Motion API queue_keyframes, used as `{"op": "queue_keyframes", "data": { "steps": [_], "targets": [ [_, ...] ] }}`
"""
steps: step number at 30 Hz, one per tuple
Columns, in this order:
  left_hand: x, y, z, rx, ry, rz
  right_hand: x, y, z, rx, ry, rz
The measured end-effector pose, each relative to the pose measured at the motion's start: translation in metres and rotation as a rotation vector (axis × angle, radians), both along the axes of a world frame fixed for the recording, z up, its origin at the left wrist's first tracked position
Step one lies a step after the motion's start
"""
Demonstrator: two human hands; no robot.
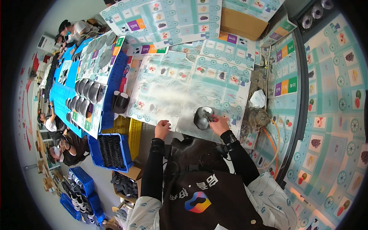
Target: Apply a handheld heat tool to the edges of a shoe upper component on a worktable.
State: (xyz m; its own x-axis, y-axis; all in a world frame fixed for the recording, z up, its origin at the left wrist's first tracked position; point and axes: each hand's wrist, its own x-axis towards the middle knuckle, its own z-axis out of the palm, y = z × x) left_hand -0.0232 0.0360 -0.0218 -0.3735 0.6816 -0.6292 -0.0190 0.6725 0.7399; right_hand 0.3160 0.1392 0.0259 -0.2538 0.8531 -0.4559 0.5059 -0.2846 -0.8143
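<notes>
My right hand (219, 125) is closed round a dark, short brush-like tool (208, 116), whose working end reaches into a dark round bowl (200, 122). Inside the bowl is something pale grey and powdery. The bowl rests near the front edge of a worktable (168, 90) covered with printed sheets and dusted with white powder. Over the table's front edge, left of the bowl, my left hand (163, 129) has loosely bent fingers and no visible thing in it.
Dark curved shoe parts (120, 102) stand at the table's left edge; more lie on a board (89, 90). A blue crate (111, 152) of dark parts sits lower left. To the right are crumpled white material (258, 99) and an orange hose (273, 142). Several people work far left.
</notes>
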Motion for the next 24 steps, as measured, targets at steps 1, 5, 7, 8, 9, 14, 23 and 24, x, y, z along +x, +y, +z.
{"op": "queue_keyframes", "data": {
  "steps": [1,5,7,8,9,14,23,24],
  "targets": [
    [0.0,-0.002,-0.001,0.001,-0.001,0.015,0.0,0.003,0.003,0.001,-0.001,0.015],
    [0.003,0.0,-0.01,0.036,0.011,0.012,0.001,0.011,0.023,-0.075,-0.101,0.347],
    [0.016,0.02,-0.011,0.054,0.027,-0.01,0.01,0.014,0.015,0.061,-0.135,0.309],
    [0.013,0.022,-0.015,0.077,0.038,-0.012,0.0,0.016,0.028,0.063,-0.126,0.329],
    [0.01,0.022,-0.019,0.084,0.083,-0.029,-0.008,0.019,0.043,-0.044,-0.126,0.227],
    [0.004,0.047,-0.072,0.159,0.313,-0.197,-0.015,0.017,0.022,0.218,-0.244,0.521],
    [0.118,0.102,-0.071,-0.049,0.566,-0.425,0.052,-0.01,-0.007,-0.243,-0.684,0.063],
    [0.13,0.11,-0.054,-0.051,0.529,-0.455,0.069,-0.011,-0.023,-0.235,-0.688,0.034]
  ]
}}
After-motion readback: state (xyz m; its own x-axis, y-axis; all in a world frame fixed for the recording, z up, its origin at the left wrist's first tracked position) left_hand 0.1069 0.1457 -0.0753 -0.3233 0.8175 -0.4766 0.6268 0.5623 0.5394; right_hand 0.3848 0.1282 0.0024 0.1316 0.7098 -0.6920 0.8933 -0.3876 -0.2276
